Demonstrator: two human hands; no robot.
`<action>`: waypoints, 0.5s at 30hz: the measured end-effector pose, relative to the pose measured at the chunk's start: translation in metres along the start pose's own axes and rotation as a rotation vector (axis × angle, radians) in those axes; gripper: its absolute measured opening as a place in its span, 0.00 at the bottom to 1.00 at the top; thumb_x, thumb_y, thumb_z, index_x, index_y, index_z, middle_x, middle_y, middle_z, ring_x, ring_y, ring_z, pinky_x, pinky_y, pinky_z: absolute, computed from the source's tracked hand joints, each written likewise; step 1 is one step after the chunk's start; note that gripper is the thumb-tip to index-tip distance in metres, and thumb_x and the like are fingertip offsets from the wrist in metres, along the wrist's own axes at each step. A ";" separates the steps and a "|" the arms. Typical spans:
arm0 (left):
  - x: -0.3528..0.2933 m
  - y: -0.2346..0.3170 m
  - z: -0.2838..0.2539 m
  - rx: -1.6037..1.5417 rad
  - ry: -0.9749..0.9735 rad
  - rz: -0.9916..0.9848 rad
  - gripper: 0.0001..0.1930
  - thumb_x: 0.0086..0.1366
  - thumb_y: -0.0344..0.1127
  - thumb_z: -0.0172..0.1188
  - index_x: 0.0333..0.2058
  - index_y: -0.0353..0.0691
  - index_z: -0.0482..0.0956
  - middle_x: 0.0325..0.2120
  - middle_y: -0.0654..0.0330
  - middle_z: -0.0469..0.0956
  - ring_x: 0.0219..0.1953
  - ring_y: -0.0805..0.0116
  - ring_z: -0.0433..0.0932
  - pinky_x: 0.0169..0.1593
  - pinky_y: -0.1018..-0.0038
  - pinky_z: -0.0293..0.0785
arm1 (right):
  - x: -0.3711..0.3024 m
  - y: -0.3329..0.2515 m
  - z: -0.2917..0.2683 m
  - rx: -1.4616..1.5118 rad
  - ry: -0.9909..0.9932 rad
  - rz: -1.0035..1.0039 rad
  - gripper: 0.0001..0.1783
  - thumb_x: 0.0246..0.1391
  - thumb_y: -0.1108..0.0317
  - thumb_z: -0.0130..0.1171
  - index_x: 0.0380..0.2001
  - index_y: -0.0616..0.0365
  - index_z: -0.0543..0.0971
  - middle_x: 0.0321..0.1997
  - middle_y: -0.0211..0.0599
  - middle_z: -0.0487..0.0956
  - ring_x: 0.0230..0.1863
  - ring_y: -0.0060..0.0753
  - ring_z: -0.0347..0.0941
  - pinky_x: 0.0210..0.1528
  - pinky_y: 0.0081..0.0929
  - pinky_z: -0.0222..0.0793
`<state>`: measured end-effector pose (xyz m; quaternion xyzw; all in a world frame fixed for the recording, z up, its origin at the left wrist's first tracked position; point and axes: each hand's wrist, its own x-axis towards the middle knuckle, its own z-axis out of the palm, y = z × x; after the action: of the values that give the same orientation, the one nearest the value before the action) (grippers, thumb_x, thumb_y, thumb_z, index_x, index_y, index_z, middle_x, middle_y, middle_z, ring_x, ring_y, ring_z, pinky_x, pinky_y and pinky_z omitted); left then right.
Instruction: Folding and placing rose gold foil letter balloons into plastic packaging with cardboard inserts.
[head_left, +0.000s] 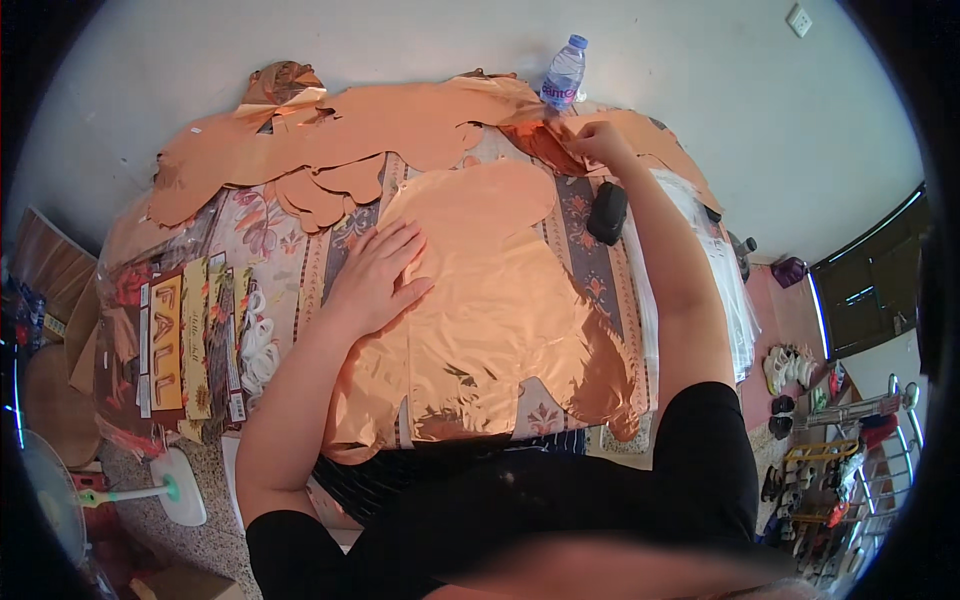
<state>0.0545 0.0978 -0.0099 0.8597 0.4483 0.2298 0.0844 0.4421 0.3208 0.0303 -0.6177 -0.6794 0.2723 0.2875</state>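
Note:
A flat, shiny copper-coloured foil balloon (490, 260) with rounded lobes lies on the patterned tablecloth in front of me, its near edge by my body. My left hand (385, 270) rests on its left side, palm down with the fingers stretched out. At the back right, my right hand (606, 146) has its fingers closed at the edge of another copper foil balloon (545, 145), which is creased and darker there. More flat foil balloons (370, 120) overlap in a row along the table's far side. A black oblong object (606, 213) lies below my right hand.
A water bottle (565, 72) stands at the back by the wall. Packaged banners (168, 345) and white looped cords (260, 340) lie on the left. Clear plastic sheets (725, 270) cover the right edge. A fan (50, 490) stands lower left, a shoe rack (825, 480) lower right.

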 end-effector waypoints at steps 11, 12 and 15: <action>0.001 0.005 -0.002 0.012 -0.011 -0.013 0.31 0.62 0.51 0.57 0.58 0.35 0.69 0.62 0.53 0.63 0.67 0.58 0.56 0.68 0.57 0.48 | 0.010 0.012 0.005 0.279 -0.020 0.097 0.13 0.46 0.61 0.69 0.26 0.60 0.81 0.17 0.27 0.74 0.20 0.20 0.67 0.22 0.22 0.62; 0.001 0.005 -0.002 0.015 -0.012 -0.014 0.31 0.62 0.51 0.57 0.58 0.36 0.68 0.62 0.53 0.63 0.67 0.58 0.56 0.68 0.57 0.48 | 0.014 0.012 0.008 0.063 -0.017 0.018 0.13 0.48 0.61 0.66 0.28 0.61 0.82 0.19 0.27 0.75 0.19 0.21 0.68 0.22 0.22 0.63; 0.000 0.003 -0.002 0.023 -0.013 -0.013 0.31 0.62 0.51 0.56 0.58 0.36 0.68 0.62 0.53 0.63 0.67 0.58 0.56 0.68 0.57 0.48 | 0.021 0.013 0.017 -0.154 -0.015 -0.113 0.11 0.49 0.62 0.64 0.28 0.60 0.82 0.21 0.28 0.77 0.19 0.21 0.70 0.22 0.23 0.65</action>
<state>0.0564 0.0961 -0.0072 0.8592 0.4559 0.2184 0.0791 0.4370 0.3428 0.0108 -0.5966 -0.7343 0.2073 0.2488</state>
